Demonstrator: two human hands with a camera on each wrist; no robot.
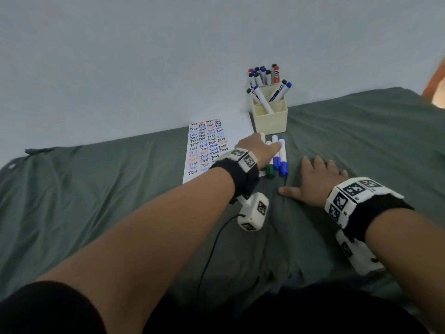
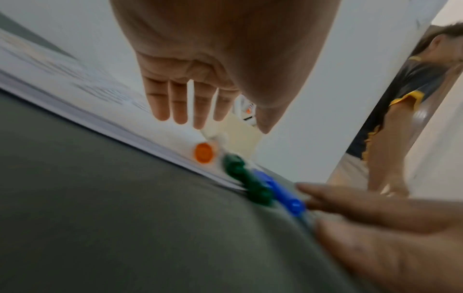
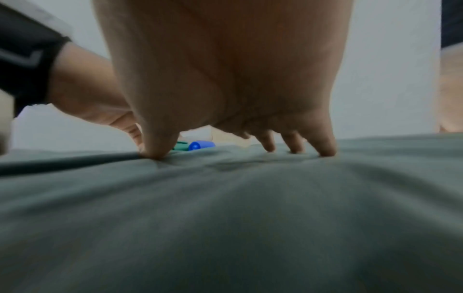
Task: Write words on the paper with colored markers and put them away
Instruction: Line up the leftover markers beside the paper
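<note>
A white paper (image 1: 212,145) filled with rows of "Test" in black, red and blue lies on the green bedsheet (image 1: 120,201). Right of it lie several loose markers: blue-capped ones (image 1: 283,168), a green-capped one (image 1: 270,170) and, in the left wrist view, an orange cap (image 2: 204,153). My left hand (image 1: 262,147) reaches over their white barrels with straight fingers (image 2: 180,107) and holds nothing. My right hand (image 1: 317,179) lies flat on the sheet just right of the markers, fingertips (image 3: 325,152) pressing the cloth.
A cream holder box (image 1: 271,116) full of upright markers stands against the wall behind the loose ones. A black cable (image 1: 212,249) runs under my left forearm. Another person (image 2: 413,99) is visible far right beyond the bed.
</note>
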